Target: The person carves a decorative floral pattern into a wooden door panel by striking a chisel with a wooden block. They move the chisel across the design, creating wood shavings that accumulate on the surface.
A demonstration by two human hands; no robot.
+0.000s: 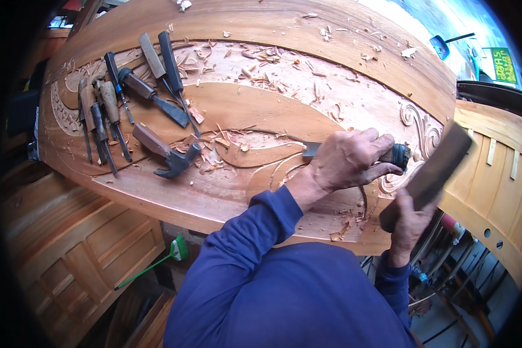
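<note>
Left hand (354, 159) is clenching a chisel (325, 148) by its handle, fingers wrapped around it; the blade is pointing left and resting on the curved carved line in the middle of the wooden panel (261, 110). Right hand (409, 223) is gripping a wooden mallet block (432, 171), fingers closed round its lower end, block raised just right of the chisel's dark butt and apart from it.

Panel is lying flat, scroll relief (420, 127) at its right end, wood chips (284, 69) scattered over the far recessed band. Spare chisels and gouges (107, 113) are lying in a loose row at far left, a claw hammer (168, 153) near them.

Risk, as judged: block is sitting close to the left-hand knuckles; an off-centre blow could be glancing onto the fingers. A heavy strike could be driving the edge past the line and tearing the grain.

Containers: none in view; tools are lying loose on the panel.
</note>
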